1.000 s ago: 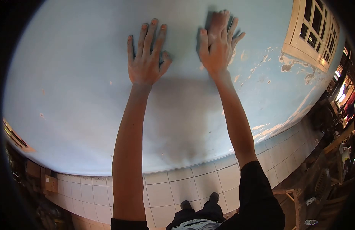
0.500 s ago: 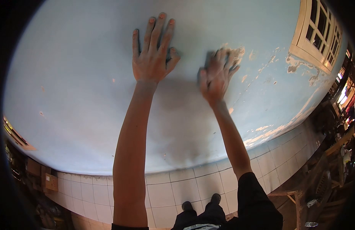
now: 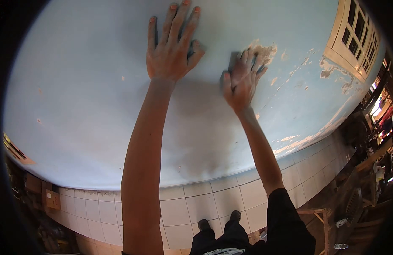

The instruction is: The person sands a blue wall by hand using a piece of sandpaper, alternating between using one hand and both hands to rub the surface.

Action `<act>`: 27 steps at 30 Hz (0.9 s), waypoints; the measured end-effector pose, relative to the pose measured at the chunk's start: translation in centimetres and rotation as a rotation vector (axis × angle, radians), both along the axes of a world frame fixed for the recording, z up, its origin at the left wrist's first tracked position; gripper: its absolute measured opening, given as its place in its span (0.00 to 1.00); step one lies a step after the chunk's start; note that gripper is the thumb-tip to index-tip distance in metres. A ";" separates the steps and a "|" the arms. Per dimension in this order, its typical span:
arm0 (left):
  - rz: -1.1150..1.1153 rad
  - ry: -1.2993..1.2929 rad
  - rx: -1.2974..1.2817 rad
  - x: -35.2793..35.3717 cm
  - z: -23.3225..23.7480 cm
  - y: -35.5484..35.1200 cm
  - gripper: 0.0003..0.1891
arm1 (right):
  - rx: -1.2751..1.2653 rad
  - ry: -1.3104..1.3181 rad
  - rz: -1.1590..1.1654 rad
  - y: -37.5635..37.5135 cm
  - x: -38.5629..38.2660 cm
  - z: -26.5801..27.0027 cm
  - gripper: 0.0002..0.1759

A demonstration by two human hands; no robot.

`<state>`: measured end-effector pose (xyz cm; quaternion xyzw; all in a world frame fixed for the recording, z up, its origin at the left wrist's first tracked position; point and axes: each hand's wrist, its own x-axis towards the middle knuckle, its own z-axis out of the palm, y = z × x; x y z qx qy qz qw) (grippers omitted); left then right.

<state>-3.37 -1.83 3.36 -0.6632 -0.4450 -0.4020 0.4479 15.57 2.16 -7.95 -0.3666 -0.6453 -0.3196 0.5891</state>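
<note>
Both arms reach forward to a pale blue wall [image 3: 94, 106]. My left hand [image 3: 171, 51] lies flat against it at the upper middle, fingers spread, holding nothing. To its right, my right hand [image 3: 244, 80] is pressed to the wall beside a patch of peeled paint [image 3: 267, 52]. A dark, flat-looking shape shows at its thumb side; whether this is a held piece or a shadow is unclear. The right hand is slightly blurred, and its palm is hidden.
A window with a cream frame [image 3: 334, 55] is at the upper right. Light tiles [image 3: 175, 211] run below the wall, near two dark shoes. A cardboard box [image 3: 52, 199] lies at lower left, and a wooden frame [image 3: 326, 229] with clutter at lower right.
The left hand appears a little higher in view. The right hand has shifted slightly, still beside the peeled patch. The whole view has moved a little.
</note>
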 end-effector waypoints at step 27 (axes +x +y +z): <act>0.030 0.003 0.021 0.1 -0.1 0.2 0.44 | -0.073 -0.015 0.014 -0.8 0.3 1.5 0.37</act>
